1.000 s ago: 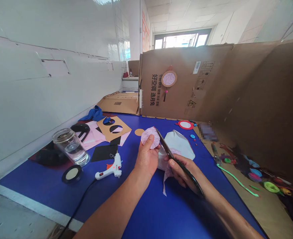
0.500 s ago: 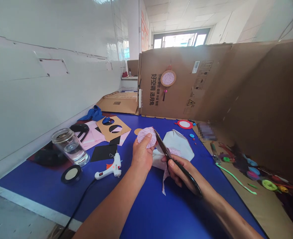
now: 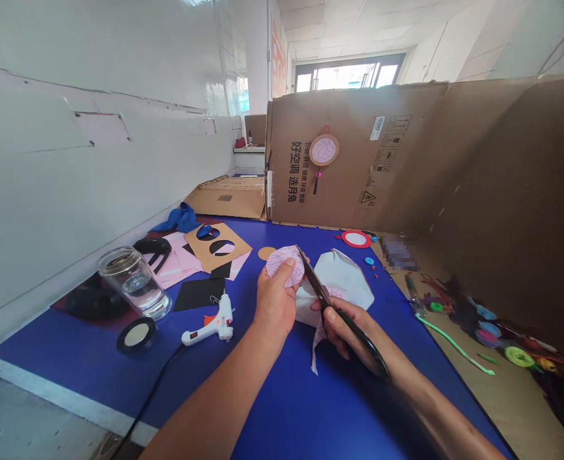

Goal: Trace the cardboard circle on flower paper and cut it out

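Observation:
My left hand [image 3: 277, 294] pinches a round, pink-patterned fabric disc [image 3: 282, 262], thumb lying across its face. My right hand [image 3: 349, 329] is wrapped round black-handled scissors [image 3: 359, 335]. Their blades point up and left, with the tips at the disc's right edge; whether they are cutting through cloth there I cannot tell. Behind the scissors a larger piece of white fabric [image 3: 346, 275] lies on the blue table, pink pattern showing on its folded part. A narrow patterned strip [image 3: 314, 358] hangs down beside my right hand.
To the left are a white glue gun [image 3: 212, 326], a glass jar of water [image 3: 138, 284], its lid [image 3: 137, 334], black card [image 3: 198, 294] and cardboard with round holes [image 3: 219, 248]. A cardboard wall [image 3: 349, 191] stands behind. Clay and cords lie right, including a green strand [image 3: 454, 345].
My left hand and the disc have shifted very slightly to the right, closer to the scissor blades. My right hand and the scissors hold almost the same position.

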